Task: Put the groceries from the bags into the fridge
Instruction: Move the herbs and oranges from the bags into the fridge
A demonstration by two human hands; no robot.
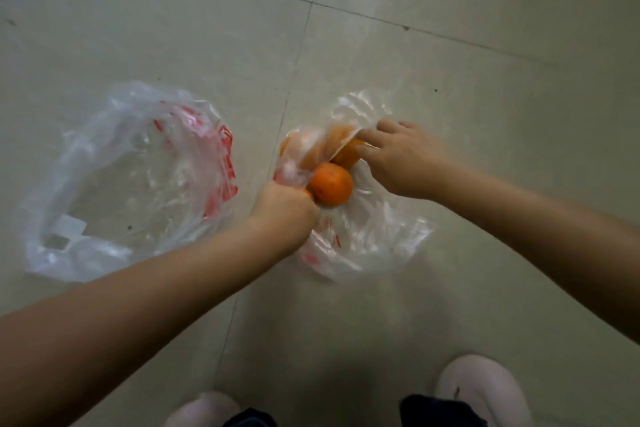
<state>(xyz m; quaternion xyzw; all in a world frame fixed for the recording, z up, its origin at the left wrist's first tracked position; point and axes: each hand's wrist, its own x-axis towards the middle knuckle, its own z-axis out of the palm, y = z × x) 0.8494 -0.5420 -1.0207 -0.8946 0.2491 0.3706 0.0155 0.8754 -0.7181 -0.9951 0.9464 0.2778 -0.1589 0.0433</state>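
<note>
The tiled floor (450, 28) holds a clear bag (363, 232) of oranges. The left hand (284, 215) bunches its plastic. The right hand (401, 159) pinches its rim. The bare orange (330, 184) sits between them, touching the left hand.

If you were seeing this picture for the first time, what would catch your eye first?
The bright oranges at the centre, in a clear bag on the floor. Both hands work there: the left hand grips bunched plastic, the right hand pinches the bag's far edge. To the left lies a second bag, seemingly empty.
</note>
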